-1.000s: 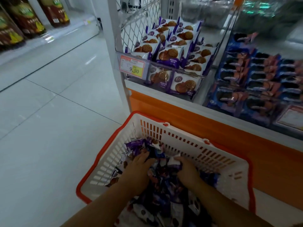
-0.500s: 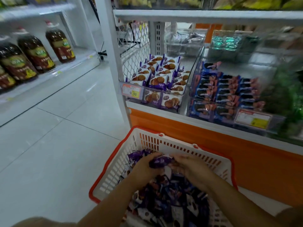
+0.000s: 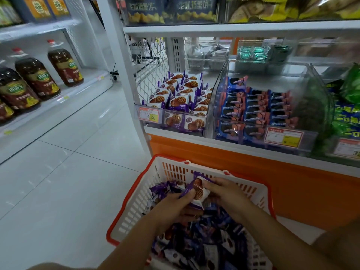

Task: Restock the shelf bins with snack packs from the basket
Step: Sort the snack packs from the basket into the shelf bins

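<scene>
A white basket with a red rim (image 3: 136, 193) stands on the floor before the shelf, heaped with purple and dark snack packs (image 3: 202, 244). Both hands are above the heap. My left hand (image 3: 175, 207) grips a purple-and-white waffle pack (image 3: 196, 190) from below, thumb on its front. My right hand (image 3: 224, 191) pinches the same pack at its right edge. On the shelf above, a clear bin (image 3: 209, 106) holds matching waffle packs (image 3: 179, 98). A second clear bin (image 3: 307, 141) to its right holds blue cookie packs (image 3: 257, 108).
An orange panel (image 3: 292, 182) runs below the shelf edge behind the basket. Green packs (image 3: 346, 114) fill a bin at far right. Big brown bottles (image 3: 35, 80) line a shelf at left. White tiled floor (image 3: 68, 172) spreads to the left. Price tags (image 3: 149, 114) hang on the bins.
Both hands came up out of the heap with a waffle pack held between them. The view has tilted up, showing more of the shelf.
</scene>
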{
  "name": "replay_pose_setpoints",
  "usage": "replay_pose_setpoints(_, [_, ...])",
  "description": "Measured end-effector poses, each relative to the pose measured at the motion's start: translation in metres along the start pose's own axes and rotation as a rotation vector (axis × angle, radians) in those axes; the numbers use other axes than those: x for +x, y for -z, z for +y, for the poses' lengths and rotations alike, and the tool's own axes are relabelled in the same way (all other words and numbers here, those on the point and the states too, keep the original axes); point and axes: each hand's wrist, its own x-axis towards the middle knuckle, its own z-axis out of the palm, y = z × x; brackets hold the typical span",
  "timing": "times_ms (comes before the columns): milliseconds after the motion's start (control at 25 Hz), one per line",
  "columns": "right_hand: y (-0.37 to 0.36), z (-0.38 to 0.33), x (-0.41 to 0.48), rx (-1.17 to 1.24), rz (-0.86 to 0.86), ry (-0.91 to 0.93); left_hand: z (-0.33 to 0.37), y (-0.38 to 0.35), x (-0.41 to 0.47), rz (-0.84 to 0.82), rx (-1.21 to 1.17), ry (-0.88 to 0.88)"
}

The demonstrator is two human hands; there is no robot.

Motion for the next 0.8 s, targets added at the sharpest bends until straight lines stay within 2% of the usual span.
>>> replay_pose_setpoints(160, [-0.002,0.0,0.0,0.065,-0.026,0.036,0.001,0.002,0.007,0.072,-0.053,-0.088])
replay_pose_setpoints(320, [-0.012,0.0,-0.002,0.075,-0.098,0.062,0.006,0.002,0.008,0.1,-0.22,-0.192])
replay_pose_setpoints(520, [-0.023,-0.011,-0.004,-0.031,0.006,0.164,0.016,0.005,0.002,0.118,-0.329,-0.212])
replay_pose_setpoints(680, [-0.036,-0.042,-0.011,-0.239,0.06,0.244,0.041,0.012,-0.008,0.214,-0.151,-0.212])
replay_pose_setpoints(800, [-0.045,-0.103,-0.011,-0.411,0.079,0.422,0.09,0.026,-0.022,0.332,0.124,-0.358])
